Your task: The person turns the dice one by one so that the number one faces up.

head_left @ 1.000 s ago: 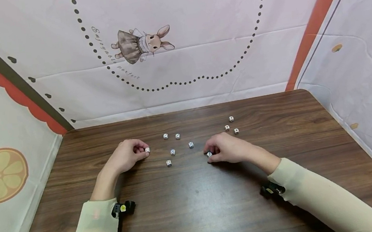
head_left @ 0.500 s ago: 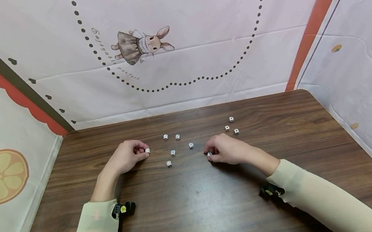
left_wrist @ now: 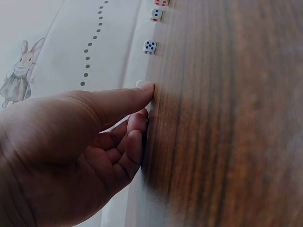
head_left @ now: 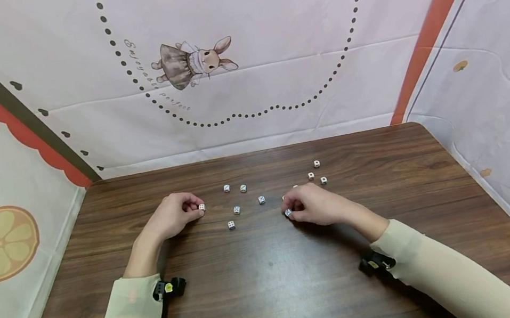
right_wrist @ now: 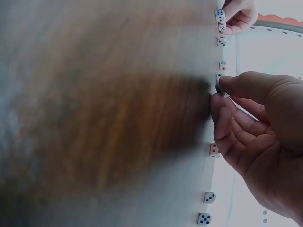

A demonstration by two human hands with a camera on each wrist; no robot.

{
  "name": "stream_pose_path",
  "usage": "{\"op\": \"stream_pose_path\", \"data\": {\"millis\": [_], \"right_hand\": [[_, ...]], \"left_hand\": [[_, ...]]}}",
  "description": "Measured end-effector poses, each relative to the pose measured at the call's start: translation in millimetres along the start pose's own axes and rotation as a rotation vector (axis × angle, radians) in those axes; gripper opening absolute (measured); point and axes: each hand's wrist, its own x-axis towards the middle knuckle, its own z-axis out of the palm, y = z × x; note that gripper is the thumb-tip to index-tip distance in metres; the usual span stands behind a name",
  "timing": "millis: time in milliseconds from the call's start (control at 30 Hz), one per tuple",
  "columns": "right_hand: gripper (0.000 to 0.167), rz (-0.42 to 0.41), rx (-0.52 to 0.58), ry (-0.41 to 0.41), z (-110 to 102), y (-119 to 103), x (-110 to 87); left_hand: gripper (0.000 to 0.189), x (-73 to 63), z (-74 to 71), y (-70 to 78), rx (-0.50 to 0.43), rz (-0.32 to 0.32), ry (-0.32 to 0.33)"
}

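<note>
Beyond the far edge of the brown worktop [head_left: 273, 296], faces a pale cloth [head_left: 275, 16] printed with a rabbit [head_left: 196, 62]. Wears pale sleeves [head_left: 448, 268], with a black device [head_left: 169, 287] at each wrist. Holds left hand [head_left: 171, 217] at the left of the scatter, grip pinched together on one white die [head_left: 202, 207]. Holds right hand [head_left: 316, 204] at the right, grip pinched on a second die [head_left: 288, 212]. Cannot tell whether either pinched die touches the worktop. Between the two hands, has five loose dice [head_left: 236, 210]: right of the left grip, left of the right one. Has the right grip nearer to the closest loose die [head_left: 262, 200], just to its left and slightly far. Cubes all, so without any long axis to match. Beyond the right hand, shows three more dice [head_left: 311, 176] at the far right, plus two others [head_left: 295, 187] just behind its fingers, mostly hidden.
</note>
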Motion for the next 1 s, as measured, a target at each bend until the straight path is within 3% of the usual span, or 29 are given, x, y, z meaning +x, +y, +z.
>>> {"op": "stream_pose_path", "data": {"millis": [633, 1000], "right_hand": [[0.011, 0.025, 0.040, -0.020, -3.7, 3.4, -3.6], [0.019, 0.013, -0.003, -0.031, -3.1, 0.9, -2.6]], "left_hand": [[0.010, 0.3, -0.5, -0.7, 0.000, 0.004, 0.004], [0.009, 1.5, -0.3, -1.3, -0.010, 0.018, 0.009]]}}
